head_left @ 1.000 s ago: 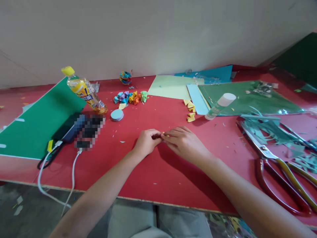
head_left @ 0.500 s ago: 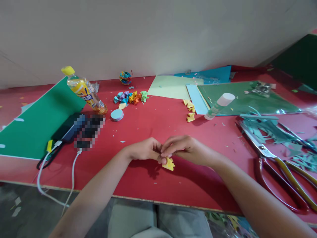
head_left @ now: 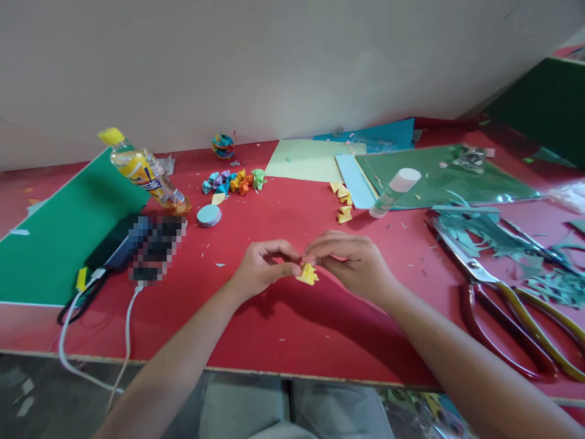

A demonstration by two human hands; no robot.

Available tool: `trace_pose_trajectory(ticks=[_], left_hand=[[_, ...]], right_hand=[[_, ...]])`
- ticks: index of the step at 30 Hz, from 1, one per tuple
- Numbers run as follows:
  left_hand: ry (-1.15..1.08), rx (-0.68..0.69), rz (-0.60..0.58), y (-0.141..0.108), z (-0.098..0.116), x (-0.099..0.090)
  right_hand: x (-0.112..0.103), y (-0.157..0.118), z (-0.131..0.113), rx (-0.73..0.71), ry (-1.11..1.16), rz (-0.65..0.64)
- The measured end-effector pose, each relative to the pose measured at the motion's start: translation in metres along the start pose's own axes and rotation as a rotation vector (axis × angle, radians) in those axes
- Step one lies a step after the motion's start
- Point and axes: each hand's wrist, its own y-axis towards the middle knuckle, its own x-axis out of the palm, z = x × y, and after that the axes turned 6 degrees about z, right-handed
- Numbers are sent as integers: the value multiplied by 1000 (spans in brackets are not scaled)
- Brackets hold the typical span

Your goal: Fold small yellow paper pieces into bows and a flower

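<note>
Between my two hands is a small folded yellow paper piece point(head_left: 308, 275), held just above the red table. My left hand point(head_left: 267, 266) pinches its left side between thumb and fingers. From the right, my right hand point(head_left: 350, 259) closes its fingertips on the upper part, which hides some of the folds. Beyond my hands lie several similar yellow folded pieces point(head_left: 343, 194). A glue stick point(head_left: 393, 194) with a white cap stands to their right.
Large red-handled scissors point(head_left: 484, 277) lie at the right beside green paper scraps point(head_left: 479, 228). Colourful folded paper pieces point(head_left: 235, 182), round paper discs point(head_left: 209, 214) and a drink bottle point(head_left: 146, 174) are at the back left. A phone point(head_left: 159, 247) and a power bank point(head_left: 119, 241) with white cables lie left.
Both hands have lifted the yellow paper piece slightly away from the table's front edge. My left fingers have straightened somewhat, and the view has shifted a little to the right.
</note>
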Motion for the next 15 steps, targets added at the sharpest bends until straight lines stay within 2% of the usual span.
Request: trace_pose_trajectory(ticks=[3,6,9,15], left_hand=[[63,314,147,-3,1,1],[221,464,138,-5,1,1],[291,444,138,-6,1,2],[244,359,109,-6,2,1]], right_hand=[[-2,1,1,-28,-103,89],[-2,1,3,-21,-156,97],[-1,0,5,-36,-163,79],[-2,1,7,-67,-166,76]])
